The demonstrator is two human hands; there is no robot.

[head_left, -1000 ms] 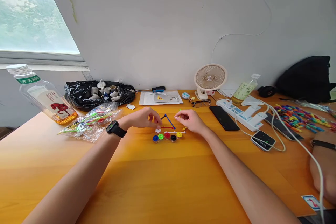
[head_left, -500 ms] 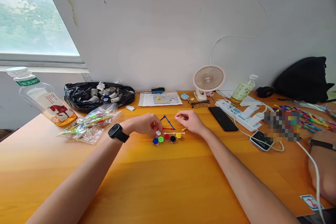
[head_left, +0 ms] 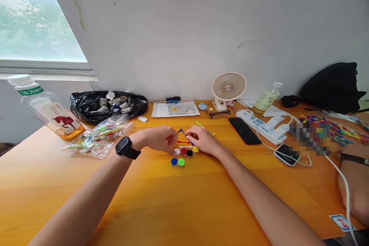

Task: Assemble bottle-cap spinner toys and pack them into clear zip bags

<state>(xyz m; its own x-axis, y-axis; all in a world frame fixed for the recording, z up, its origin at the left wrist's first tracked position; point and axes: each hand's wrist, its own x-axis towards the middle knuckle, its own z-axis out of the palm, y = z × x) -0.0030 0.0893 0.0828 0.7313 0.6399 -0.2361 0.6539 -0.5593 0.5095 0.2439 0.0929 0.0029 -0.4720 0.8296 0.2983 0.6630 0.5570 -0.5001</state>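
My left hand (head_left: 163, 138), with a black watch (head_left: 127, 147) on its wrist, is open over the small parts. Its thumb is at the edge of a white disc (head_left: 177, 152), and the other fingers curl apart from it. My right hand (head_left: 203, 139) has thumb and index fingertips together on a thin blue arrow (head_left: 183, 132). Between the hands lie a red arrow (head_left: 183, 142) and a white arrow (head_left: 186, 147). Red (head_left: 183, 152), black (head_left: 189, 153) and yellow discs (head_left: 195, 149) form a row with the white one. Blue (head_left: 174, 162) and green discs (head_left: 181, 162) sit closer to me.
Left: a tilted tea bottle (head_left: 54, 111), a plastic bag of coloured parts (head_left: 100, 134), a black bag of scraps (head_left: 109, 105). Behind stand a fan (head_left: 230, 86) and glasses (head_left: 220, 114). Right: a phone (head_left: 245, 130), a power strip (head_left: 259, 126), cables, another person's arm (head_left: 354, 180).
The blue and green discs have shifted toward me, away from the row. The white disc is now beside the red one. My right hand has moved left and down to the blue arrow.
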